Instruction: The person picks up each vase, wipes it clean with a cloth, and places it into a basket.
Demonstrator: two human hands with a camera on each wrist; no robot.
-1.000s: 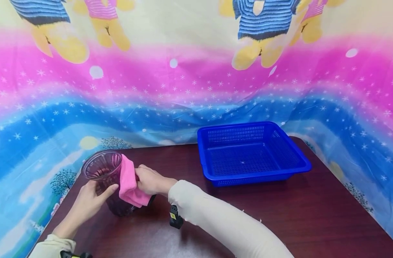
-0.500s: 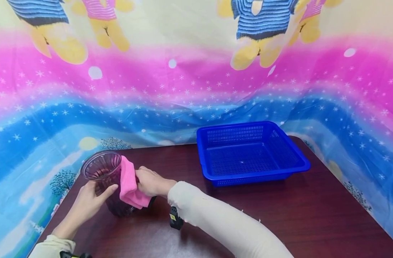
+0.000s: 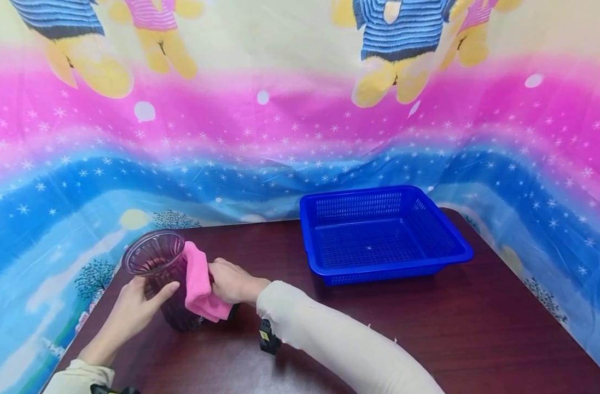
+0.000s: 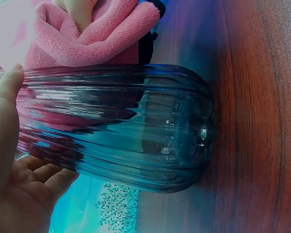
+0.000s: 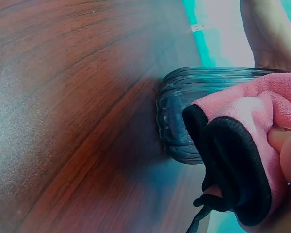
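A tall ribbed glass vase [image 3: 174, 306], purplish and see-through, stands upright at the left of the table. My left hand [image 3: 132, 312] grips its near left side below the rim, thumb toward me; the left wrist view shows the fingers curled round the ribbed glass [image 4: 116, 131]. In my right hand [image 3: 231, 280] is a pink cloth [image 3: 198, 282], fluffy and edged in black, pinched in folds and pressed to the vase's right side. The right wrist view shows the cloth [image 5: 252, 107] over part of the vase [image 5: 179, 116]; some right fingers are hidden in it.
A blue perforated plastic basket [image 3: 378, 273] sits at the back right of the dark wooden table [image 3: 427, 328]. A patterned curtain [image 3: 260, 186] hangs behind the table and along its sides.
My right hand and the pink cloth have slid slightly down the vase's right side. The left hand and the vase have hardly moved.
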